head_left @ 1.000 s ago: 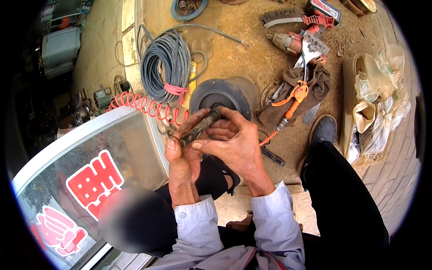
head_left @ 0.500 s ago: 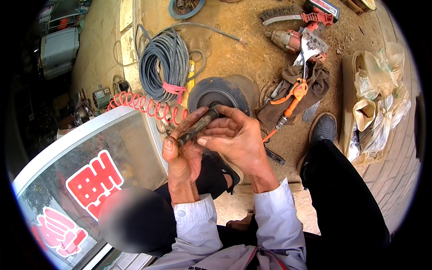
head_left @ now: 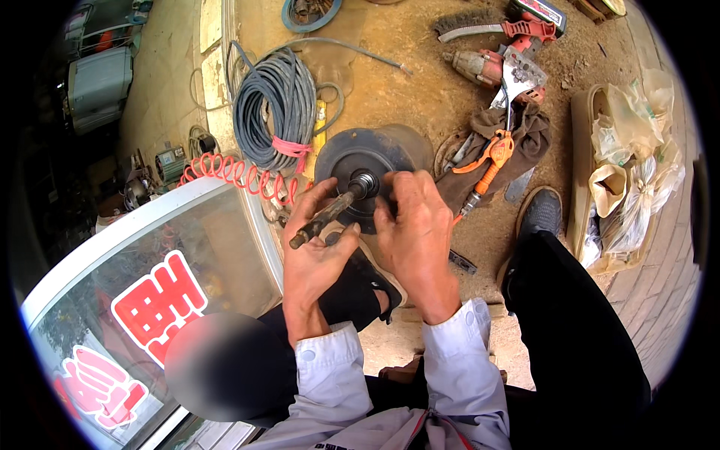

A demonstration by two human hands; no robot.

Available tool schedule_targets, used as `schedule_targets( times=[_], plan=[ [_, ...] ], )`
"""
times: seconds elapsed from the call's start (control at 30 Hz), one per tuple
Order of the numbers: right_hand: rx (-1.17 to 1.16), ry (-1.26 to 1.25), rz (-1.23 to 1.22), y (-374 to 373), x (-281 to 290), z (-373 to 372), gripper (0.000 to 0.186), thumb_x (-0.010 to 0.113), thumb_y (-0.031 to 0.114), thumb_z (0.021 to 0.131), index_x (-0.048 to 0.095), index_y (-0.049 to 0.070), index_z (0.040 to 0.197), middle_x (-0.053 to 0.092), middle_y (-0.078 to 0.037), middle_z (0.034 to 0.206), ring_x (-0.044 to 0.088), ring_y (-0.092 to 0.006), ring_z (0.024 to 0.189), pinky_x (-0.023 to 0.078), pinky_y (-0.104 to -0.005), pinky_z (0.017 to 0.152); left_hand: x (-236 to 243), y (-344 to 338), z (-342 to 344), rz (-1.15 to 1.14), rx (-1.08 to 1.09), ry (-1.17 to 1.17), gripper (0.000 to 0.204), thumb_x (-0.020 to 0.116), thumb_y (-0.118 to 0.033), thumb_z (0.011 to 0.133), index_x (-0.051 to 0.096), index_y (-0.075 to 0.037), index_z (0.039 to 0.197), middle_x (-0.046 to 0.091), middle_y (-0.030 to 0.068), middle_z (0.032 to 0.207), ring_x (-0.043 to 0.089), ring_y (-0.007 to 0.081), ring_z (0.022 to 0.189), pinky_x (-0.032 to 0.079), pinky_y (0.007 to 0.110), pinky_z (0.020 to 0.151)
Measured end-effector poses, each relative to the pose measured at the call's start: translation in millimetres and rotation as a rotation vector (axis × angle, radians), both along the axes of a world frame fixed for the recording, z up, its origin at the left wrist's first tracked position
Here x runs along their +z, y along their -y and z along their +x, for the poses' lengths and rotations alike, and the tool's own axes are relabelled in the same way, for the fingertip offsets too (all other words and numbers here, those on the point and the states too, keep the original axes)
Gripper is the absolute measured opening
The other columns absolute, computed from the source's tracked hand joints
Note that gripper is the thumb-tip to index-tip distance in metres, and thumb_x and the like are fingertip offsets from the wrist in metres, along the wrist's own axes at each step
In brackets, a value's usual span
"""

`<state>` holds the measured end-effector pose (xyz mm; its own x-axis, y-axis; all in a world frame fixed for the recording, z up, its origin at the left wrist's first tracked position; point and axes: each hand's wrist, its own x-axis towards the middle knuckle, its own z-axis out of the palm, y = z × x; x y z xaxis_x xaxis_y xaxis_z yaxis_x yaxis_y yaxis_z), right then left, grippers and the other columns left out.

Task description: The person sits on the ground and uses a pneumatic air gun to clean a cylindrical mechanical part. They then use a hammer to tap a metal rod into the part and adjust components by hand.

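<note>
My left hand (head_left: 313,262) is closed loosely around a worn brown metal shaft (head_left: 326,218), its thumb below and its fingers on the far side. The shaft slants up to the right, and a shiny coiled spring (head_left: 363,184) sits around its far end. Behind that end is a dark round flanged metal housing (head_left: 346,147) lying on the ground. Just right of the spring, my right hand (head_left: 420,236) hovers with bent fingers and a gap between thumb and forefinger; nothing shows in it. Its fingertips are partly hidden and slightly blurred.
A bundled grey cable (head_left: 274,109) and a red coiled hose (head_left: 240,176) lie left. An orange air blow gun (head_left: 495,154) rests on a brown cloth, below a red cordless power tool (head_left: 487,67). A tray of plastic bags (head_left: 581,176) stands right; a glass panel (head_left: 217,232) leans left.
My right hand has come off the shaft's far end and moved right and slightly down, uncovering the spring. My left hand still holds the shaft, its grip shifted a little.
</note>
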<state>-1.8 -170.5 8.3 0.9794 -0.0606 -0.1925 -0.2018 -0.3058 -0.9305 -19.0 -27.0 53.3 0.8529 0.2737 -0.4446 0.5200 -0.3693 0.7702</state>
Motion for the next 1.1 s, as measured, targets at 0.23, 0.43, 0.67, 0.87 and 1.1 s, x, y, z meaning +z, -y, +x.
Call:
schedule_targets(
  times=[0.23,0.43,0.67,0.87,1.1],
  plan=[
    [-0.093,-0.010,0.070,-0.8,-7.3,1.4,0.023,0.072,-0.002,0.083,0.064,0.002,0.104,0.059,-0.018,0.093,0.065,-0.0417,0.077,0.053,-0.0488,0.065,-39.9,12.3,11.2,0.350,-0.087,0.184,0.037,0.083,0.002,0.080,0.070,0.002,0.114,0.067,0.0058,0.099,0.062,0.0081,0.076,0.051,0.022,0.065],
    [-0.063,-0.012,0.020,-1.2,-7.0,0.4,0.023,0.073,0.000,0.084,0.063,0.002,0.106,0.058,-0.018,0.094,0.065,-0.0417,0.077,0.053,-0.0486,0.064,-40.0,15.2,9.9,0.393,-0.085,0.231,0.033,0.085,0.002,0.079,0.072,0.003,0.109,0.067,0.0058,0.095,0.061,0.0076,0.072,0.051,0.021,0.063],
    [-0.051,-0.016,0.015,-1.0,-7.8,1.3,0.025,0.073,0.001,0.084,0.062,0.002,0.107,0.058,-0.018,0.093,0.065,-0.0413,0.076,0.053,-0.0485,0.064,-41.9,17.5,8.5,0.430,-0.077,0.303,0.033,0.085,0.002,0.077,0.073,0.003,0.108,0.068,0.0082,0.098,0.068,0.0116,0.074,0.057,0.024,0.064],
    [-0.054,-0.009,0.027,0.0,-7.8,2.0,0.025,0.073,-0.001,0.083,0.063,0.002,0.106,0.059,-0.018,0.094,0.066,-0.0415,0.077,0.053,-0.0481,0.064,-37.9,14.7,7.0,0.378,-0.075,0.271,0.034,0.086,0.001,0.078,0.074,0.003,0.111,0.069,0.0091,0.100,0.069,0.0138,0.081,0.058,0.026,0.072],
    [-0.065,-0.031,0.065,1.4,-6.9,3.5,0.025,0.073,-0.003,0.082,0.064,0.001,0.105,0.061,-0.019,0.094,0.066,-0.0426,0.079,0.053,-0.0485,0.066,-27.2,8.5,5.7,0.287,-0.120,0.234,0.035,0.084,0.001,0.083,0.073,0.004,0.117,0.068,0.0088,0.104,0.069,0.0158,0.093,0.057,0.027,0.083]
  ],
)
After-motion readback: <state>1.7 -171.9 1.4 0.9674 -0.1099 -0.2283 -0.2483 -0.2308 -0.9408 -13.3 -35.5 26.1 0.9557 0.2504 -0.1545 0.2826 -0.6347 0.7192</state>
